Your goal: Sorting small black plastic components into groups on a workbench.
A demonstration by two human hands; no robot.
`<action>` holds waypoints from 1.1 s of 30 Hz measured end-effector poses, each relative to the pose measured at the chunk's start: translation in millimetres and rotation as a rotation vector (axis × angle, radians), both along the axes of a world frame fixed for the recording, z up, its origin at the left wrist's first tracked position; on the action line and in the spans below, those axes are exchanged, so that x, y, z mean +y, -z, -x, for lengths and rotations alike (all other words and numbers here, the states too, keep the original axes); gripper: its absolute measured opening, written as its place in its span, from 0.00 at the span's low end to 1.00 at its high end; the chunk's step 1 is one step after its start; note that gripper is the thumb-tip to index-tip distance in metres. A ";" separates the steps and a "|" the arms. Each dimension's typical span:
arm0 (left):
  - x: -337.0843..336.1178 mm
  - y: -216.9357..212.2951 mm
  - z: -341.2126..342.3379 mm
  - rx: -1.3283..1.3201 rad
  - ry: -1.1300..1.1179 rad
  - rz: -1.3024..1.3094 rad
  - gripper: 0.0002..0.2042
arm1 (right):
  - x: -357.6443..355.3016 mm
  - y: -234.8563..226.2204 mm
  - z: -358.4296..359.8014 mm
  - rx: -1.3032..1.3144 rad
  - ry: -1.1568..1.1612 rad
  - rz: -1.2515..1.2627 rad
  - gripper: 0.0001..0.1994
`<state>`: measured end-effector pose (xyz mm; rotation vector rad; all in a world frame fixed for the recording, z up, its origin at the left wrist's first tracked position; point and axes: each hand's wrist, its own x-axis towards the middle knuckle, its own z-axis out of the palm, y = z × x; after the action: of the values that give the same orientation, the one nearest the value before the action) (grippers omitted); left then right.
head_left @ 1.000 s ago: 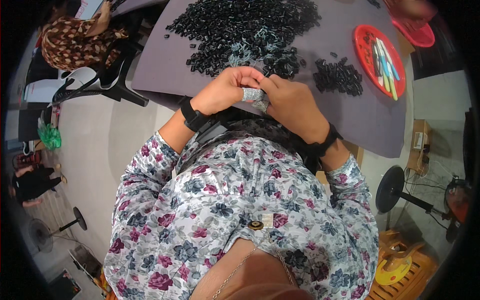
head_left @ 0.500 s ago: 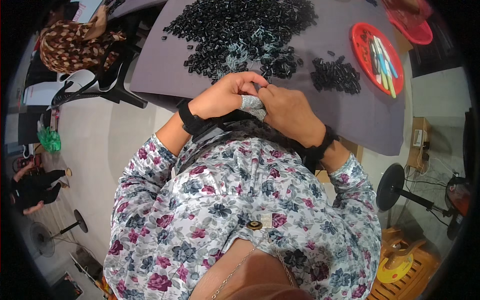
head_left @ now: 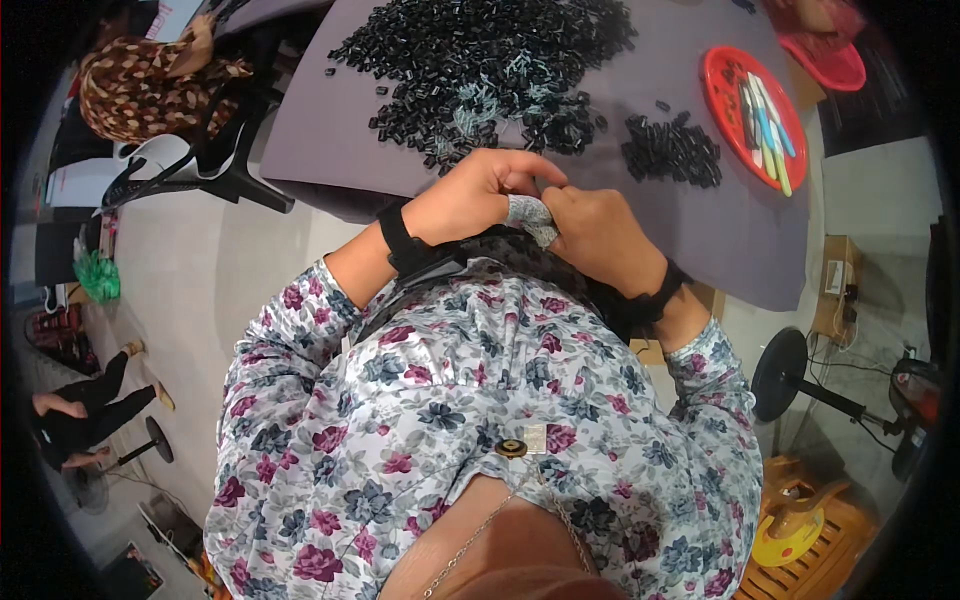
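- The left hand (head_left: 470, 195) and the right hand (head_left: 600, 235) meet just in front of the person's chest, at the near edge of the desk (head_left: 740, 240).
- Both hands are curled shut, pinching a small grey piece (head_left: 528, 215) between their fingertips.
- A big pile of small black parts (head_left: 480, 60) lies on the desk beyond the hands.
- A smaller heap of black parts (head_left: 672, 150) sits to the right.
- A red tray (head_left: 722, 90) with pens lies farther right.
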<state>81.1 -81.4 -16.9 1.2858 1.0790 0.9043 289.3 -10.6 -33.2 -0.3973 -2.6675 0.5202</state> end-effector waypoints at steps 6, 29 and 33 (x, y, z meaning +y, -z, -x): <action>3.1 -1.0 -0.2 0.188 -0.072 -0.068 0.18 | 7.8 -7.2 -7.3 0.029 0.085 -0.002 0.12; 22.0 5.5 25.8 1.129 -0.093 -0.567 0.14 | 107.0 -16.7 -57.5 -0.058 0.304 -0.026 0.11; 23.3 1.6 26.0 1.123 -0.097 -0.577 0.14 | 111.7 -12.9 -28.6 -0.007 0.271 -0.025 0.10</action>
<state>55.1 -58.1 -18.6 2.3675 1.8069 0.5267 317.9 101.1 -20.3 -0.7398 -2.5679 0.4014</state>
